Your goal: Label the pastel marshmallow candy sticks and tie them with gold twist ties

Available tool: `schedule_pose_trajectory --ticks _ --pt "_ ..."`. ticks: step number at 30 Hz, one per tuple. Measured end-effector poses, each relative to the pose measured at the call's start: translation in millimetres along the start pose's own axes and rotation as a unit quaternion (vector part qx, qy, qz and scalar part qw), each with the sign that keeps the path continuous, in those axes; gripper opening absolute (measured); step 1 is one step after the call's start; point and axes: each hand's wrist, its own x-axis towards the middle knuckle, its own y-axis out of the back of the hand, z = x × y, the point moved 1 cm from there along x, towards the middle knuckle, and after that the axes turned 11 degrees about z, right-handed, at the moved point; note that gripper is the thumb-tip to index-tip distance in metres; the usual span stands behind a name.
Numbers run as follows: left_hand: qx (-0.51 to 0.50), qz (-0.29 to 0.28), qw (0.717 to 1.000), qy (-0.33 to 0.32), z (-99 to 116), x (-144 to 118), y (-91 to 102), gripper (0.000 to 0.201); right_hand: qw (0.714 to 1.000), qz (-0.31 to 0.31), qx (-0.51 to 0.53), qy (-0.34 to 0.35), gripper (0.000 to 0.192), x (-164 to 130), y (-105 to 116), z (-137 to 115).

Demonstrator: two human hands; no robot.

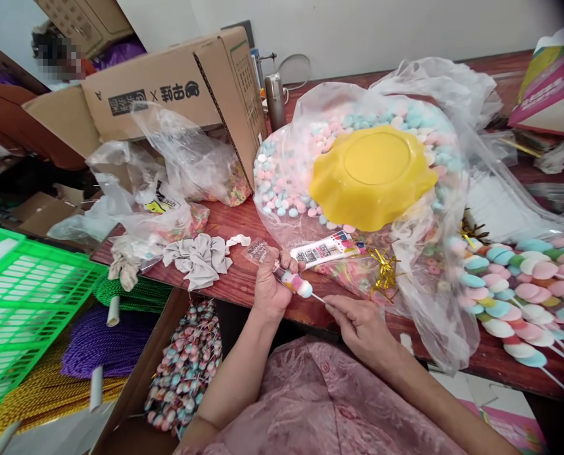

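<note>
My left hand (273, 292) is closed around a candy skewer (295, 282), a short row of pink, yellow and white candies. A clear printed wrapper (258, 251) sticks out past the fingers and seems to cover part of the skewer. My right hand (360, 321) pinches the thin white stick (320, 299) at the skewer's lower end. Just beyond the hands lies a white printed packet (328, 249). Gold twist ties (384, 273) are bunched on a clear bag to the right. More candy skewers (528, 278) are piled at the table's right side.
A yellow scalloped bowl (376, 170) lies upside down on a big bag of pastel candies (282, 186). A cardboard box (168, 88) stands at back left. Grey cloth (199, 259) lies near the edge. Below are wrapped candies (187, 360) and a green basket (35, 303). Another person is at far left.
</note>
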Motion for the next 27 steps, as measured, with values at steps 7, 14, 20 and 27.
schedule_pose_trajectory --ticks 7,14,20,27 --pt "-0.013 0.022 1.000 -0.017 0.8 -2.6 -4.9 0.048 0.998 0.061 -0.005 -0.004 0.023 -9.1 -7.7 1.4" --pt "0.030 -0.010 0.999 0.019 -20.5 -14.8 0.1 0.041 0.997 0.015 0.056 -0.046 0.027 8.0 -10.5 -18.0" --pt "0.054 -0.049 0.997 0.020 -31.8 -14.4 5.5 0.042 0.998 0.018 0.034 -0.040 0.023 12.4 -12.8 -10.6" --pt "0.061 -0.041 0.997 0.025 -35.1 -17.9 3.6 0.049 0.999 -0.016 0.017 -0.026 0.033 5.2 -10.2 -9.3"
